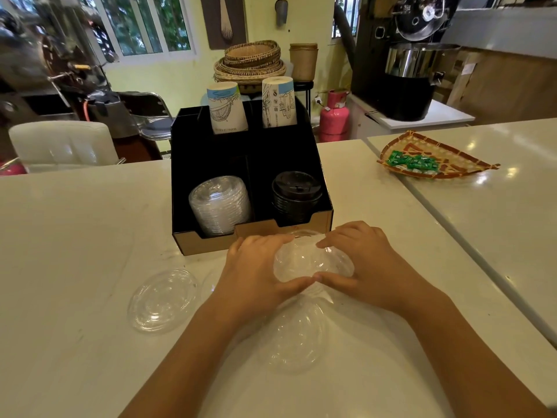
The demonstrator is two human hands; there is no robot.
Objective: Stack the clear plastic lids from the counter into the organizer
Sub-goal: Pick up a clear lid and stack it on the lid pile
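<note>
My left hand (256,273) and my right hand (364,263) together grip a small stack of clear plastic lids (310,260) just in front of the black organizer (208,146). The organizer's front left compartment holds a leaning stack of clear lids (220,205); its front right one holds black lids (297,193). One loose clear lid (162,300) lies on the white counter to the left of my left hand. Another clear lid (297,336) lies below my hands, between my forearms.
Two stacks of paper cups (227,107) stand in the organizer's back compartments. A woven tray with green candies (422,158) sits on the counter (75,224) at the right, past a seam. A white chair and a pink gas cylinder (333,116) stand behind the counter.
</note>
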